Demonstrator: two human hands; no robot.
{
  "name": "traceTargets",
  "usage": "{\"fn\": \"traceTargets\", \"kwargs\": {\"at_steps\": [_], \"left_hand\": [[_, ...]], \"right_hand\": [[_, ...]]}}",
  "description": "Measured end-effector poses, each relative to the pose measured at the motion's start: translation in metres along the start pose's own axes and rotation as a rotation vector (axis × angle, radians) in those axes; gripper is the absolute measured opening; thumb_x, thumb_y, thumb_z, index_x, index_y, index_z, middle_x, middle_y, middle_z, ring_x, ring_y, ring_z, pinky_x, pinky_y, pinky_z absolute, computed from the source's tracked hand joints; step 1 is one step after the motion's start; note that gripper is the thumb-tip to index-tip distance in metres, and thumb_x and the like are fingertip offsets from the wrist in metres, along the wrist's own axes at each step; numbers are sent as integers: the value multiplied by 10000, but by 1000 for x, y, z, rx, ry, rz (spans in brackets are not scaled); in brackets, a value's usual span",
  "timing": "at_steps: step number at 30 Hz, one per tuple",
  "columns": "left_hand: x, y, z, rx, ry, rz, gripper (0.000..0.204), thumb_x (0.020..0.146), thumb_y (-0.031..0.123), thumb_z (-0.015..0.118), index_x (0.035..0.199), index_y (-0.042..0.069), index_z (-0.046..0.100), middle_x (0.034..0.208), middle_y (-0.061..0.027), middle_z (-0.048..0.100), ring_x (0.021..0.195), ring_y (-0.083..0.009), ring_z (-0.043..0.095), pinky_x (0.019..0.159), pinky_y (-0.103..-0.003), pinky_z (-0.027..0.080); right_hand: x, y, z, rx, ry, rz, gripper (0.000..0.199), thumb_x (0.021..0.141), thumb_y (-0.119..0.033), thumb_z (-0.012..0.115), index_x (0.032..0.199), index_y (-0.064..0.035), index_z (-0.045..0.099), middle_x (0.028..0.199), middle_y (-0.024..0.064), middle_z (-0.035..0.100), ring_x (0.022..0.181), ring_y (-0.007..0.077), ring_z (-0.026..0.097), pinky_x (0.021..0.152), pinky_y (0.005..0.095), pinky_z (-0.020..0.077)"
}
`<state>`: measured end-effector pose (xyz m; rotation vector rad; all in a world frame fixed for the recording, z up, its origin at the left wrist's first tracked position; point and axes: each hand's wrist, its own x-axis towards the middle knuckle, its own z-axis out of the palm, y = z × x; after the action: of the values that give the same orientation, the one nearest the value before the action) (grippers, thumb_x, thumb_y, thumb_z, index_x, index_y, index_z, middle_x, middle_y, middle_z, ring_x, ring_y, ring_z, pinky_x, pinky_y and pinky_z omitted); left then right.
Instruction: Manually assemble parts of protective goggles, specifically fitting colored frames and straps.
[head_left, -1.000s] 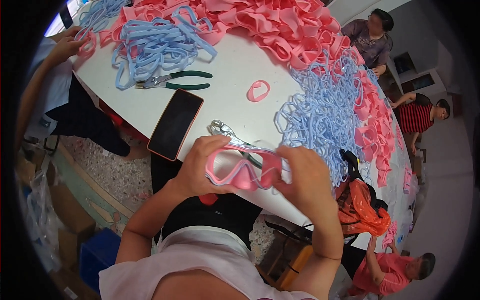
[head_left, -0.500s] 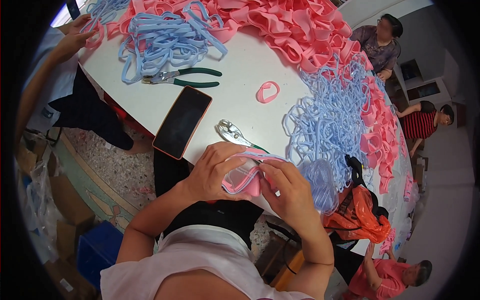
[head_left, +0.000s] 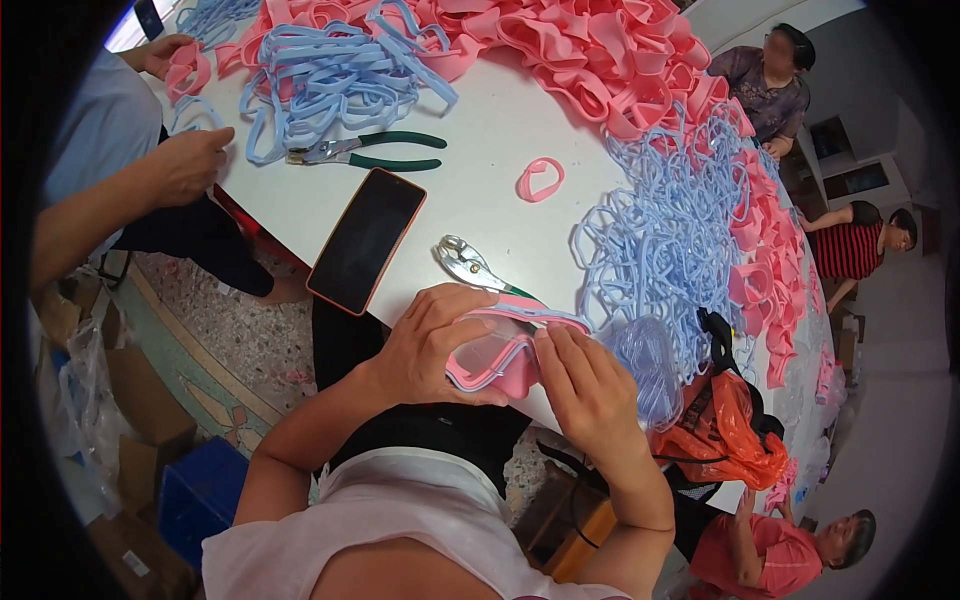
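Close to the table's near edge, both hands hold a soft pink loop [head_left: 517, 376] with a light-blue strip along its rim. My left hand [head_left: 432, 345] wraps around its left side, fingers over the top edge and the thumb side turned inward. At its right end, my right hand [head_left: 588, 385] pinches the rim between thumb and fingers. The thumb is partly hidden. Just beyond the loop lie slip-joint pliers [head_left: 468, 262] with a metal head, their green handles partly covered by the loop and hands.
A black phone [head_left: 367, 240] and green-handled pliers [head_left: 395, 148] lie left of centre. Pink loops [head_left: 600, 65] heap at the back; blue strips [head_left: 660, 225] pile rightward, near an orange bag [head_left: 715, 430]. A co-worker's hand [head_left: 190, 160] reaches in at left. Other people sit or stand right.
My right hand has shifted slightly right along the loop's rim, and its fingers have drawn closer together. At left, the co-worker's hands have moved apart, one coming nearer.
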<state>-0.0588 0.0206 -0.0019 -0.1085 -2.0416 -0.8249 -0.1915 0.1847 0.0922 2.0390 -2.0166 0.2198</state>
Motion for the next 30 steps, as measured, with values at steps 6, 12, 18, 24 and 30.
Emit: {"fn": "traceTargets", "kwargs": {"at_steps": [6,12,18,24,30], "left_hand": [[4,2,-4,11,36,-9,864,641,456,889,1255,92,402,1263,-199,525,1105,-341,559,925,-443,457],[3,4,0,-5,34,-10,861,637,444,892,1254,96,403,1266,-185,523,1111,-339,561,930,-432,454],[5,8,-1,-13,40,-2,847,645,458,886,1246,106,405,1275,-178,518,1123,-337,548,940,-428,452],[4,8,-2,-22,44,7,814,637,461,890,1211,128,418,1281,-170,510,1137,-335,538,946,-425,447],[1,9,-2,-14,39,1,778,645,454,888,1189,134,434,1284,-167,506,1136,-336,536,953,-430,444]], "right_hand": [[2,3,-2,-130,196,-186,318,783,-56,622,1071,66,683,990,173,692,801,214,610,632,286,497],[4,3,0,-80,292,-222,361,714,-86,635,1042,46,707,1014,148,706,734,201,583,585,281,463],[6,4,1,2,237,-239,335,770,-50,642,1079,74,680,1029,173,694,787,213,605,602,276,488],[4,3,9,4,316,-205,381,709,-86,631,1063,29,713,1024,143,707,741,210,594,584,281,483],[5,0,9,-67,324,-232,365,714,-74,640,1057,24,719,1012,140,712,768,214,593,590,275,485]]}}
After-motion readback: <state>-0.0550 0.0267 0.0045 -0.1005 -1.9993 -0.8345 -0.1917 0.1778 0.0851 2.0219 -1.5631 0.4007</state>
